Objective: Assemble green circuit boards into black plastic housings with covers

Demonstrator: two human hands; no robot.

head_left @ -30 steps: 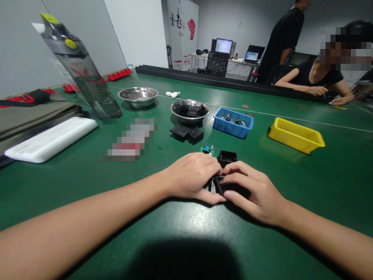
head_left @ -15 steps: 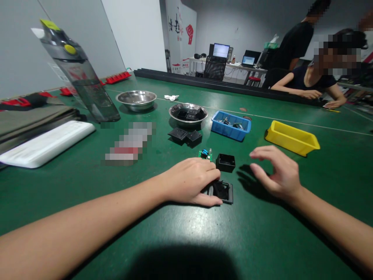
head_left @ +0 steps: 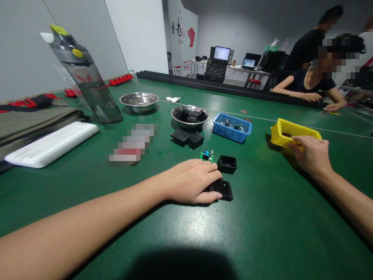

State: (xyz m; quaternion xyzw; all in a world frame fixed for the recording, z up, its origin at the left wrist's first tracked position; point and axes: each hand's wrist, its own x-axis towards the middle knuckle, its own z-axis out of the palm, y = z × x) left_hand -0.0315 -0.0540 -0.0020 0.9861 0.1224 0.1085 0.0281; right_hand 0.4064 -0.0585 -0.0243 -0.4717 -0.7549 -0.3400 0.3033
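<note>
My left hand [head_left: 194, 181] rests on the green table, fingers curled over a black plastic frame-like housing part [head_left: 226, 190] whose right end sticks out past the fingers. Just beyond it stand an open black plastic box [head_left: 227, 164] and a small green circuit board [head_left: 207, 156] with a blue component. At the right, my right hand [head_left: 313, 153] is closed on the near wall of a yellow plastic bin [head_left: 305, 132], thumb and fingers pinching its rim. The bin tilts slightly, and a dark patch shows inside it.
Behind lie a blue bin [head_left: 232, 134] of small metal parts, a steel bowl [head_left: 190, 123] of black boxes, two black boxes [head_left: 187, 139] and another steel bowl [head_left: 139, 105]. A water bottle [head_left: 93, 93] and white case [head_left: 52, 144] stand left. A person [head_left: 311, 83] sits across.
My right hand has moved right and forward from above the table and taken hold of the yellow bin, which has tipped a little. My left hand stays on the black part.
</note>
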